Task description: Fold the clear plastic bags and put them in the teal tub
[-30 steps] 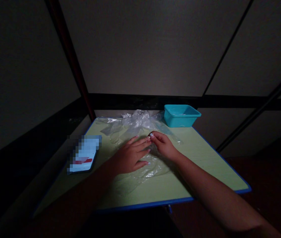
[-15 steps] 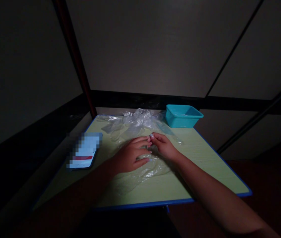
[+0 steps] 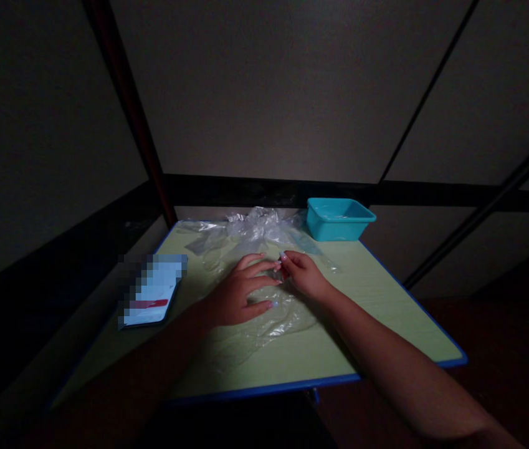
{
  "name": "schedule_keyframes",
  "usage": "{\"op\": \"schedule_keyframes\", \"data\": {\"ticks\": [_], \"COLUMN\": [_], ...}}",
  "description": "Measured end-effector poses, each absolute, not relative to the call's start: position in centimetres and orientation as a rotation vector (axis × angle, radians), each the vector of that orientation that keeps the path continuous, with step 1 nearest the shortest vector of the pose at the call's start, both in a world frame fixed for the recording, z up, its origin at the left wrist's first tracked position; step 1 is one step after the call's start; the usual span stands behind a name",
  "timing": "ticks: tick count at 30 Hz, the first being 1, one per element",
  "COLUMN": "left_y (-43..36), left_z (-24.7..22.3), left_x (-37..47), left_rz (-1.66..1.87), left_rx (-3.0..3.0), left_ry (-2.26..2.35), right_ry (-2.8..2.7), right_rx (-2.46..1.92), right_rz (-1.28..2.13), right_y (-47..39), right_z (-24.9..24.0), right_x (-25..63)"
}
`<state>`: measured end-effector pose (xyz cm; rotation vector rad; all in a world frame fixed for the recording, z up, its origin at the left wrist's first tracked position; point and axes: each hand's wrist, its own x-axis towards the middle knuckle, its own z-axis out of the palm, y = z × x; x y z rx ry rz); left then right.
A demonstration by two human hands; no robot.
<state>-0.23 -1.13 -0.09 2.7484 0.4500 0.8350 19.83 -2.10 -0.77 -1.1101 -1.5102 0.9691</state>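
Note:
A thin, crinkled clear plastic bag (image 3: pixel 280 324) lies on the table under and between my hands. My left hand (image 3: pixel 240 293) is over its left part, palm down, with the fingers spread and pointing right. Thumb and forefinger of my right hand (image 3: pixel 305 274) are pinched together at the bag's far part, and its other fingers are curled in. The left fingertips come close to the right hand's pinch; whether they touch is hard to see. The exact bit of film in the pinch is mostly hidden.
Behind the hands lies a heap of clear plastic bags (image 3: pixel 259 227). A turquoise basket (image 3: pixel 341 231) stands at the table's far right corner. At the left edge rests a lit phone (image 3: pixel 152 299), partly blurred out. The pale green table (image 3: pixel 386 312) has a blue rim; walls stand close behind.
My left hand has drawn slightly left, and its fingers have spread wider apart. My right hand keeps its pinch in nearly the same place. The view has shifted a little.

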Motion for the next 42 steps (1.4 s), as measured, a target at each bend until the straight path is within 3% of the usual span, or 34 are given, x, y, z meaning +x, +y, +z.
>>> {"op": "schedule_keyframes", "data": {"ticks": [17,42], "left_y": [0.6,0.6], "left_z": [0.0,-0.3], "left_x": [-0.6,-0.7], "left_rz": [0.810,0.809], "left_rx": [2.214,2.252], "left_ry": [0.322,0.399], "right_ry": [-1.483,-1.562], "right_rx": [-1.033,-1.080], "right_rz": [1.089,1.138], "right_y": [-2.1,-2.5], "right_z": [-0.9,-0.4], "right_x": [19.7,19.9]}}
